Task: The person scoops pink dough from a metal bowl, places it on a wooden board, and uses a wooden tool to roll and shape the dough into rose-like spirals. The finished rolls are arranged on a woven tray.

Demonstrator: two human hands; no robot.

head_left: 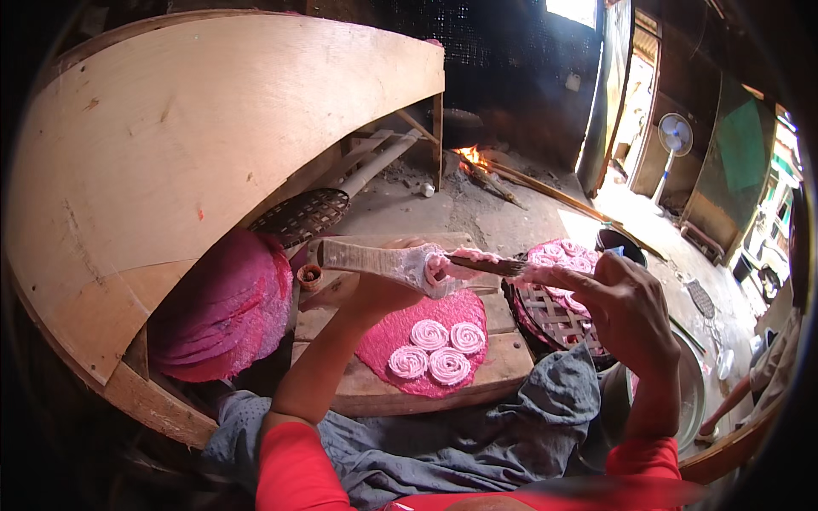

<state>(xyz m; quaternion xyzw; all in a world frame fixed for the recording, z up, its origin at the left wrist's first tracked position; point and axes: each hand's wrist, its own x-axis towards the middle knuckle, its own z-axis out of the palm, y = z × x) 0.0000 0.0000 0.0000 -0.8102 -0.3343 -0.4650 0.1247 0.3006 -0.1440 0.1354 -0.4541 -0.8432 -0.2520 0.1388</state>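
Daylight enters the dim room through a high window (573,10) and a doorway (645,102). A fire (471,157) burns on the grey floor (383,209) near a dark wall (520,77); a pedestal fan (675,134) stands at right.

Counter (504,362): plain wood planks, matt, worn. Pink sheet (379,345) on counter: rough, fibrous, matt. Rosettes (449,366) on counter: soft paste, ridged. Pale tool (362,258) above counter: wood-look, faintly ribbed, cloudy plastic-looking end. Panel (213,111) left of counter: plywood, mostly smooth, low sheen. Basket (545,311) right of counter: woven strips, open lattice. Grey cloth (545,400) at counter's near side: matt, creased. Floor (383,209) beyond counter: matt, gritty.
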